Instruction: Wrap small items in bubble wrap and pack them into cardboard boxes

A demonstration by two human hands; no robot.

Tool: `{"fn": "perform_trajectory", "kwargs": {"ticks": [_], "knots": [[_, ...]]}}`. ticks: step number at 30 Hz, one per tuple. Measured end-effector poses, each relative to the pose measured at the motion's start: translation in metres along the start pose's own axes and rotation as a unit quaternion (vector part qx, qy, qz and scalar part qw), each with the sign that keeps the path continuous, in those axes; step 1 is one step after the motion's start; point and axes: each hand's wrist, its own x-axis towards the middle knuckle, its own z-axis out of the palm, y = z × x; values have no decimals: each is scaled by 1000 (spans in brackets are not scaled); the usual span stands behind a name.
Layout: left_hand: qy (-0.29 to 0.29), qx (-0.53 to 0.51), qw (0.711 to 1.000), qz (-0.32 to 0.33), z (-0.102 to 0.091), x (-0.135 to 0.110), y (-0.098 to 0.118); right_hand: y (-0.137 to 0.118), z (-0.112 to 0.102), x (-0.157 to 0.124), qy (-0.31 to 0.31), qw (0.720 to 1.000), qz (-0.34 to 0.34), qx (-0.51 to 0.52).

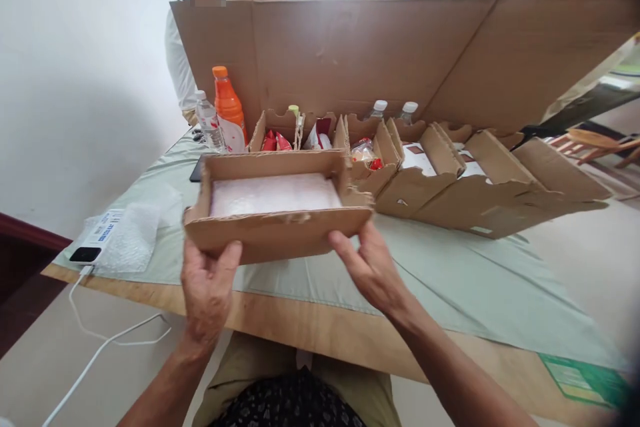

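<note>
Bubble wrap [137, 243] left of the held box [280, 238]; bottles [229, 107] behind.

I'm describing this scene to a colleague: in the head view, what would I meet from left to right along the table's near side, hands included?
Dark-screened device → left hand → held cardboard box → right hand → green printed sheet.

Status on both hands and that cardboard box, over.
Left hand, right hand: holding cardboard box at opposite ends. White contents inside. Close behind: row of open cartons.
</note>
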Motion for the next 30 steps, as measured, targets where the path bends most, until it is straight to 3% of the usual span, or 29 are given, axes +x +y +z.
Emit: {"fn": "perform_trajectory", "kwargs": {"ticks": [3, 6, 9, 12, 15, 23, 30], "knots": [[105, 49, 993, 17, -28, 4, -23, 3, 51, 35, -107, 993, -41, 35], [171, 100, 980, -6, -50, 9, -48, 7, 108, 73, -183, 981, -55, 35], [193, 118, 973, -40, -58, 14, -65, 6, 160, 109, -197, 979, -42, 14], [166, 101, 980, -35, -47, 17, -74, 8, 192, 128, -170, 985, -34, -12], [135, 92, 986, -23, -26, 24, -84, 25, 202, 121, -149, 987, -43, -49], [82, 133, 988, -4, 34, 70, -125, 111, 197, 50, -157, 985, -34, -65], [45, 136, 990, -6, 85, 96, -128, 122, 197, 43, -144, 987, -57, -40]]}}
